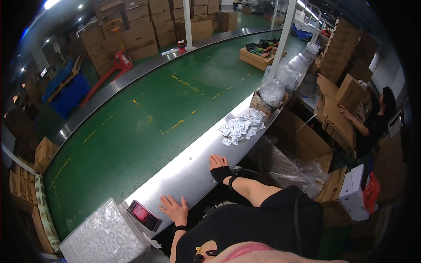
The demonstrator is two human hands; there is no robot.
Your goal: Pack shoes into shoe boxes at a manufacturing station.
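My left hand (175,211) lies on the steel ledge (163,184) with its fingers spread, holding nothing. Just left of it is a dark smartphone (144,215) with a lit reddish screen, beside a plastic-wrapped, grey-patterned package (107,234). Farther along the ledge rests my right hand (218,163), a black wrap around its palm and wrist. Its fingers lie flat on the metal and nothing shows in them. Beyond that hand is a loose pile of small white sachets (242,128). A clear plastic bag (272,93) sits in an open carton behind the pile.
A wide green conveyor belt (144,118) runs beyond the ledge, carrying a carton (254,59) topped with dark, colourful items. White posts (283,39) rise from its edges. At right, another person (381,114) handles a cardboard box (351,93). Plastic sheeting (291,168) hangs nearby.
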